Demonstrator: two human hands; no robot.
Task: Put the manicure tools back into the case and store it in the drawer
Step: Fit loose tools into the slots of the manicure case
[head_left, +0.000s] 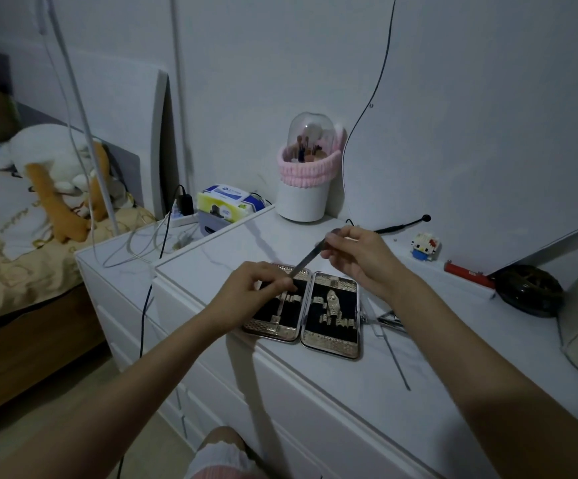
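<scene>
head view takes in the white drawer-chest tabletop (367,385), which carries everything within easy reach above drawers whose fronts show only as pale bands on the left. on it the black-lined, silver-textured manicure case (303,311) lies opened flat like a book, probably so its elastic loops face up for loading. a pointed silver tool (330,300) already sits in the right half; the loops of the left half are partly covered. the right hand (360,257) pinches the dark upper end of a long slim metal nail file (306,259) between thumb and fingers, slanting it down toward the left half. the left hand (263,290) has its fingers curled, pinching the file's lower tip, likely to guide it under a loop; the tip itself is hidden. beside the case on the right lie thin metal tools (389,326), dim and half behind the right forearm, so their kind is unclear.
</scene>
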